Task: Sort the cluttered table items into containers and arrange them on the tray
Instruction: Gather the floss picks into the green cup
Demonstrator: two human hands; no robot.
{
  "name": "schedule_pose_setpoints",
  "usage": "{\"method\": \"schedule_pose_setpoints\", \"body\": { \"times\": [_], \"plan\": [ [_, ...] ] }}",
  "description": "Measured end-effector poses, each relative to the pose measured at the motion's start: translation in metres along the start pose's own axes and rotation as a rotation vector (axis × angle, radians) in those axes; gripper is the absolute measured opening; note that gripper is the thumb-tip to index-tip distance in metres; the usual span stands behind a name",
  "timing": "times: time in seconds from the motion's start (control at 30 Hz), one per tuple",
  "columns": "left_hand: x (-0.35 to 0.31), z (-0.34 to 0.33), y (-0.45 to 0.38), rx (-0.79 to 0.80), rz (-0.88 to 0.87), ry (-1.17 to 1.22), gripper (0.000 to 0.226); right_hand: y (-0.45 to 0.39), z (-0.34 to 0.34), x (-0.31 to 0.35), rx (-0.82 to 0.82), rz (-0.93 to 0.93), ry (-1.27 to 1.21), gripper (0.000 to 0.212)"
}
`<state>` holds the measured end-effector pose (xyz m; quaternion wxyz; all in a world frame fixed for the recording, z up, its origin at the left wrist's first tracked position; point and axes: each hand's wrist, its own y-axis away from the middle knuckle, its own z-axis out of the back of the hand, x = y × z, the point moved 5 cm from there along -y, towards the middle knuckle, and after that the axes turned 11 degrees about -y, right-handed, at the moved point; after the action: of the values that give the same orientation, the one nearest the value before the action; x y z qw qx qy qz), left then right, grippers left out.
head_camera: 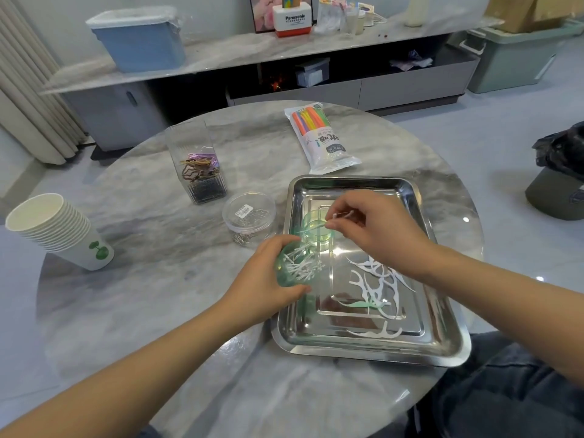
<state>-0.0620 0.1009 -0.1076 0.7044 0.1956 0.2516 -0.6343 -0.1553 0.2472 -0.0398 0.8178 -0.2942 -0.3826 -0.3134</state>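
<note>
- Left hand (268,279) grips a tilted green cup (292,267) of cotton swabs.
- Right hand (373,226) pinches one swab (343,214) above a second cup (316,230).
- Floss picks (376,289) lie under the right wrist on the tray (442,343).
- Risk: swabs spilling from the tilted cup.

"Panasonic" stands on the white-and-red box (292,19) on the far shelf (221,55)

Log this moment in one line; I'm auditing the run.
left hand: holds green cup | right hand: pinches floss pick | tray: floss picks loose
</note>
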Motion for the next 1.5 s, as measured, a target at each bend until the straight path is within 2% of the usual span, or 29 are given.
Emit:
{"method": "schedule_pose_setpoints", "body": {
  "times": [0.2,0.33,0.47,0.6,0.73,0.8,0.87,1.0,1.07,1.33,1.43,1.5],
  "plan": [
    [-0.002,-0.003,0.0,0.005,-0.02,0.013,0.07,0.001,-0.013,0.009,0.066,0.185,0.192,0.011],
    [-0.005,-0.005,0.002,0.023,-0.053,-0.011,0.069,0.002,-0.021,0.005,0.122,0.143,0.276,0.016],
    [-0.007,-0.007,0.003,0.043,-0.063,-0.022,0.069,0.003,-0.025,0.005,0.211,0.114,0.174,0.028],
    [-0.006,-0.005,0.002,0.025,-0.046,0.046,0.069,0.008,-0.023,0.003,0.211,0.193,0.115,0.015],
    [-0.006,-0.006,0.001,0.037,-0.036,0.058,0.07,0.012,-0.018,0.001,0.211,0.178,0.168,0.014],
    [-0.005,-0.006,0.001,0.039,-0.026,0.051,0.071,0.01,-0.006,0.0,0.151,0.128,0.154,0.015],
    [-0.005,-0.008,0.002,0.041,-0.018,0.04,0.072,0.011,-0.001,-0.009,0.174,0.021,0.201,0.017],
    [-0.004,-0.01,0.003,0.045,-0.009,-0.005,0.07,0.032,-0.014,-0.046,0.443,-0.24,0.483,0.024],
    [-0.005,-0.01,0.004,0.049,-0.01,-0.018,0.07,0.046,-0.022,-0.061,0.533,-0.3,0.576,0.023],
    [-0.005,-0.011,0.003,0.066,-0.006,-0.033,0.071,0.055,-0.03,-0.077,0.542,-0.329,0.637,0.009],
    [-0.005,-0.012,0.004,0.069,-0.004,-0.035,0.071,0.055,-0.034,-0.076,0.564,-0.279,0.71,0.013],
    [-0.005,-0.012,0.004,0.071,-0.003,-0.034,0.071,0.052,-0.031,-0.074,0.541,-0.303,0.664,0.015]
  ]
}}
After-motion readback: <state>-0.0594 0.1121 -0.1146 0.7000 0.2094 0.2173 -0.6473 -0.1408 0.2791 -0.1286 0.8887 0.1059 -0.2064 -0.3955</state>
